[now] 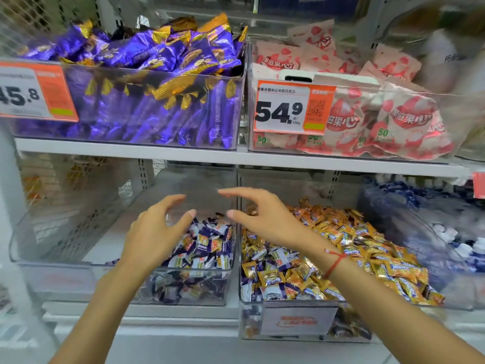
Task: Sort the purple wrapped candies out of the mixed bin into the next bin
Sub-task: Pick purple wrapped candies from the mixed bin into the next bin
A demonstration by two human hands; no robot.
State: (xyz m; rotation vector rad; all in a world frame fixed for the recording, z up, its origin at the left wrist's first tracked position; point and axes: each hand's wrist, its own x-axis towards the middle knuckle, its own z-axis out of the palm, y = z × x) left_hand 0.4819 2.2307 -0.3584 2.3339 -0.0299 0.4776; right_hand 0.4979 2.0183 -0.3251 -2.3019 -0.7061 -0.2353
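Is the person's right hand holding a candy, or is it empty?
Empty. The right hand hovers open, fingers relaxed, over the bin divider, nothing between thumb and fingers.

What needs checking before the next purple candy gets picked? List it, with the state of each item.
1. Left hand free: ok, fingers relaxed, holding nothing.
2. Right hand free: ok, open, nothing pinched.
3. Purple candies left in the mixed bin: ok, several purple-and-white pieces lie among the gold ones near its front left.
4. Room in the next bin: ok, its pile sits low, rear part bare.
5. Hands over the mixed bin: not ok, both hover around the divider and the next bin.
6. Image sharp enough to judge single wrappers: cannot tell, motion blur.
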